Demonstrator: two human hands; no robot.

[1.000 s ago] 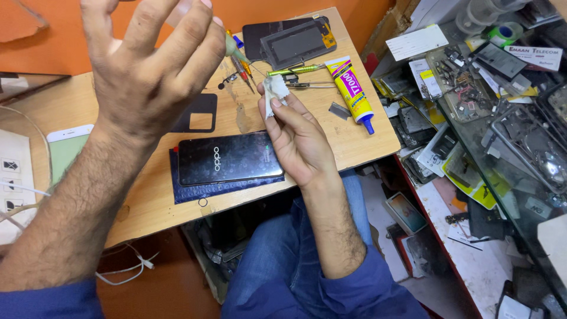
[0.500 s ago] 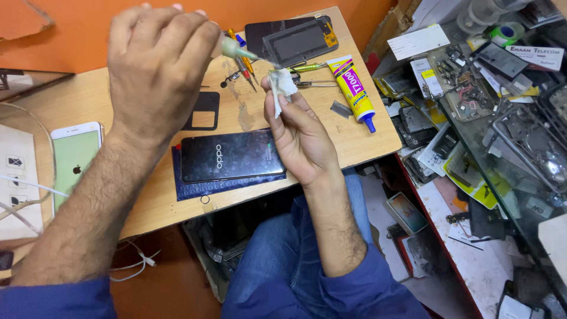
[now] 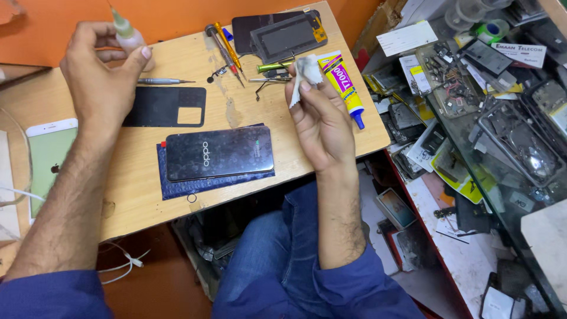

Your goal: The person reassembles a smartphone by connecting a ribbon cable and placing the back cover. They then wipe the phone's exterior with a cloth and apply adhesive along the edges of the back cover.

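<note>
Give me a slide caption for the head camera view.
Left hand holds a small dropper bottle, right hand a white cloth, above a dark phone on the workbench.

Bright even light, soft shadows, sharp focus

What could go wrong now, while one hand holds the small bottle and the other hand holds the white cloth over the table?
1. The left hand holds the small bottle above the wooden table; liquid might drip onto the black back cover.
2. The right hand pinches the white cloth just beside the yellow glue tube and the tweezers; it could knock them.
</note>
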